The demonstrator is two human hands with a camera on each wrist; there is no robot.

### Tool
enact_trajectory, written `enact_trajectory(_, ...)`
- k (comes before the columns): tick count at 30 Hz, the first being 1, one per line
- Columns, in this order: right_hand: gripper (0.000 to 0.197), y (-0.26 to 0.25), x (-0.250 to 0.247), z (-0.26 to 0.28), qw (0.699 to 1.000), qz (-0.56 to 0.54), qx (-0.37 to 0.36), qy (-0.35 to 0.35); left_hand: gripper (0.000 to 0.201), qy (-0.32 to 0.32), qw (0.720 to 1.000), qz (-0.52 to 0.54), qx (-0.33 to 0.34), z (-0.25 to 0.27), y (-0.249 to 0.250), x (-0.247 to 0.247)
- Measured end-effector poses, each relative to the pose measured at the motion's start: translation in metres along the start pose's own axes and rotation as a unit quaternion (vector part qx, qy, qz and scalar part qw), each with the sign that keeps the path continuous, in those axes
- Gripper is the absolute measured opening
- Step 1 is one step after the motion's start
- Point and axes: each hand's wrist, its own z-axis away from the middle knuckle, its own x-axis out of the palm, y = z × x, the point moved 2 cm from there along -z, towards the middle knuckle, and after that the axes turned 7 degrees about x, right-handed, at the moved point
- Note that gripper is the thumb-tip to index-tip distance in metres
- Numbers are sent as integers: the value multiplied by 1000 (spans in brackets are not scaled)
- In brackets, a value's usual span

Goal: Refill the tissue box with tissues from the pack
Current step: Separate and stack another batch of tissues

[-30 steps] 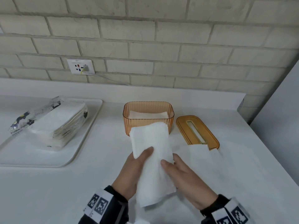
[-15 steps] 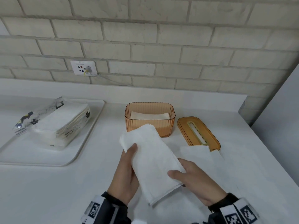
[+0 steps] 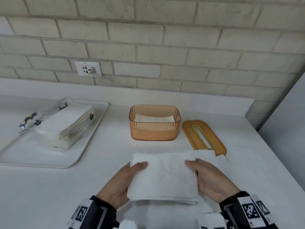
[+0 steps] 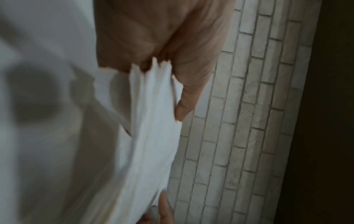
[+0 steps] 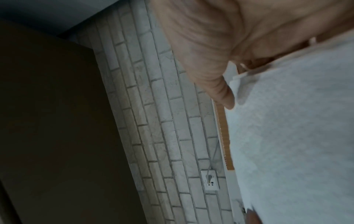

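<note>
A white stack of folded tissues point(image 3: 162, 176) is held level above the counter, its long side running left to right. My left hand point(image 3: 123, 180) grips its left end, thumb on top point(image 4: 184, 98). My right hand point(image 3: 209, 177) grips the right end, thumb on top point(image 5: 224, 94). Beyond the stack stands the amber tissue box point(image 3: 154, 123), lid off, with a low layer of tissues inside. Its amber lid point(image 3: 203, 137) lies to the right of the box. The opened tissue pack point(image 3: 57, 124) lies on a white tray at the left.
The white tray point(image 3: 89, 142) takes up the left of the counter. A loose white sheet point(image 3: 212, 158) lies on the counter under my right hand, touching the lid's near end. A brick wall with a socket point(image 3: 88, 68) runs behind. The counter's right edge point(image 3: 280, 166) is close.
The tissue stack has turned from pointing away from me to lying crosswise, and has come nearer to me. My hands have shifted to its two short ends.
</note>
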Motion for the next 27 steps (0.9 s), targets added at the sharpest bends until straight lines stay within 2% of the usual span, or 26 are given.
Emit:
enact_trajectory(3,28,1,4,2,999,35,2,-18,38,-3,999,-31,-14,1,-4,5)
enact_trajectory(7,41,-6,-8,0,997,58,-24,50,30,34,998,-44,11,-1,1,-2)
enact_trajectory(11,49,-3,-6,-2,997,60,-24,28,31,49,997,-58,27,-1,3,-5)
enact_trajectory(14,35,-4,-1,-2,997,67,-34,9,28,78,994,-60,56,-2,3,-3)
enact_trajectory(17,27,0,6,3,993,106,12,-49,23,98,990,-52,87,0,5,-3)
enact_trajectory(19,26,-1,8,5,989,141,17,-46,22,115,986,-62,103,-1,6,-5)
enact_trajectory(22,25,-12,10,6,980,198,-15,-2,27,140,980,-77,121,-2,10,-12)
enact_trajectory(25,23,-36,9,7,971,233,-45,32,25,164,964,-141,152,-4,16,-24)
enact_trajectory(27,26,-61,5,10,972,214,-80,62,22,194,928,-256,189,-3,16,-35)
